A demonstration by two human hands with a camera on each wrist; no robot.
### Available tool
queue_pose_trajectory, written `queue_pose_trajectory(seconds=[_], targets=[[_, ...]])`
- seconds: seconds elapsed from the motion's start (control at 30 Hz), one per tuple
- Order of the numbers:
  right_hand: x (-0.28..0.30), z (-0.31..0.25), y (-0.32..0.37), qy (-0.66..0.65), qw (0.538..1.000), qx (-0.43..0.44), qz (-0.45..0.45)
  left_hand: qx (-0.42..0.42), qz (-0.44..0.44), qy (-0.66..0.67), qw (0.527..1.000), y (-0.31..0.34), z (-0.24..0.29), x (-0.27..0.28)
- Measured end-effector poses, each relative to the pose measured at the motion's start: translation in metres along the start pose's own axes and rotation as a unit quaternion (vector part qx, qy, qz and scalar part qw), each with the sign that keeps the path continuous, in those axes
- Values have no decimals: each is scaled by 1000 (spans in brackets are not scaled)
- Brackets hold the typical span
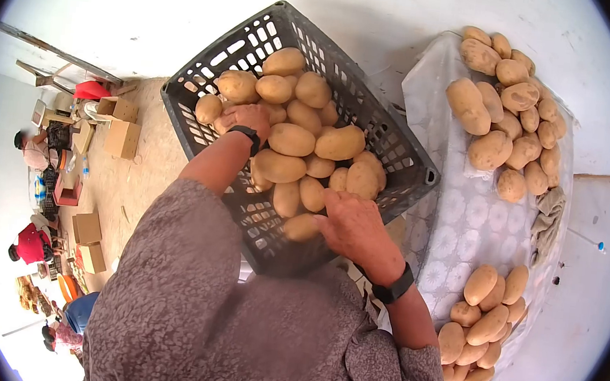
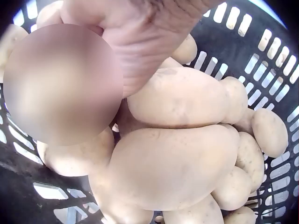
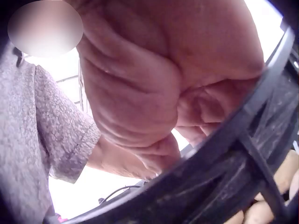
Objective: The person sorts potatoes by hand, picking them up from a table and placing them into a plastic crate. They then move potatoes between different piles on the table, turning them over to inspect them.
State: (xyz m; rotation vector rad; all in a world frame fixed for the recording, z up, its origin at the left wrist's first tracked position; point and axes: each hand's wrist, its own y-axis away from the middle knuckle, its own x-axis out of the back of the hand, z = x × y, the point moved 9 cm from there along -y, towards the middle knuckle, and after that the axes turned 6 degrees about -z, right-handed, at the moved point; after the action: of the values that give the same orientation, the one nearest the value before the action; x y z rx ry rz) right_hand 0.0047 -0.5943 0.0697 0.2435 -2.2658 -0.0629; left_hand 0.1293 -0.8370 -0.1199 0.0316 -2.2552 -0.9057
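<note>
A black slatted plastic crate (image 1: 416, 181) holds a heap of potatoes (image 1: 292, 139). My left hand (image 1: 247, 119) reaches deep among them near the crate's left side, fingers bent over a potato. In the left wrist view, a blurred patch covers much of that grasp below the left hand (image 2: 145, 37); big potatoes (image 2: 173, 163) lie beside it. My right hand (image 1: 361, 229) comes over the near rim, thumb beside a potato (image 1: 301, 227) in the near corner. In the right wrist view, the crate rim (image 3: 233, 126) hides the fingertips of the right hand (image 3: 154, 79); I cannot tell what they hold.
To the right stands a table with a patterned plastic cover (image 1: 456, 220). Potatoes are piled at its far end (image 1: 491, 150) and near end (image 1: 486, 325), with a crumpled cloth (image 1: 548, 221) at the edge. Cardboard boxes (image 1: 123, 138) and several people are at the left.
</note>
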Motion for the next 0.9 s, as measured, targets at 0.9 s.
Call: queue_pose_trajectory(seconds=[0.9], targets=[[-2, 15, 6, -43, 999, 0, 9, 17, 44, 194, 980, 42, -31, 16]])
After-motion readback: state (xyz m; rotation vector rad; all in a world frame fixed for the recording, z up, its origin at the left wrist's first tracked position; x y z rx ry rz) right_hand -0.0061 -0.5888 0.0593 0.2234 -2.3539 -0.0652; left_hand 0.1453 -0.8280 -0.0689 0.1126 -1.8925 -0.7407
